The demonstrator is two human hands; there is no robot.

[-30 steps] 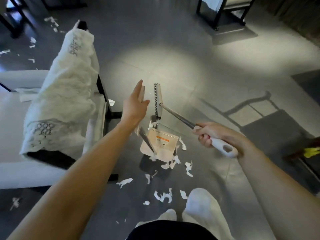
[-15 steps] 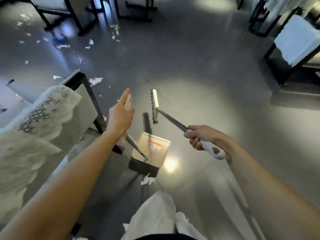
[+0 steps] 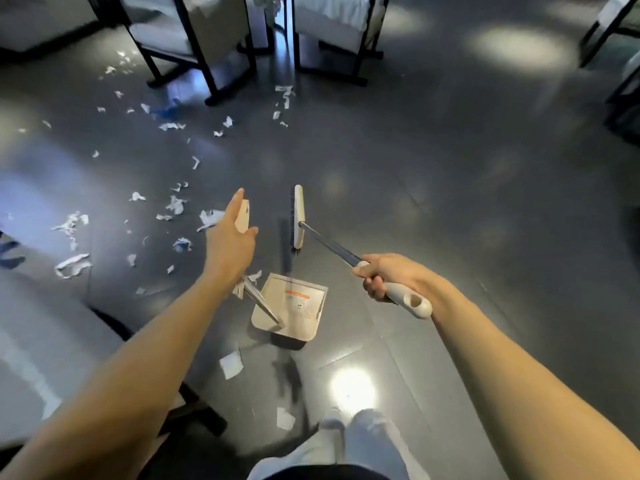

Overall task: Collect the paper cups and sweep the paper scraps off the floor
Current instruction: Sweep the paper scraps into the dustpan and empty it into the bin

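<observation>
Above grey floor [image 3: 450, 202]: left hand [image 3: 230, 244] grasps dustpan [image 3: 294, 308] handle top; right hand [image 3: 388, 277] clenches round broom [image 3: 299, 216] handle; paper scraps [image 3: 175, 205] scattered left of dustpan.

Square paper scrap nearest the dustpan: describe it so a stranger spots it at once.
Find the beige dustpan mid-frame. Just below-left of it on the dark floor lies the scrap, flat and nearly square, unlike the torn, crumpled scraps farther left, and bigger than the similar piece lower down.
</observation>
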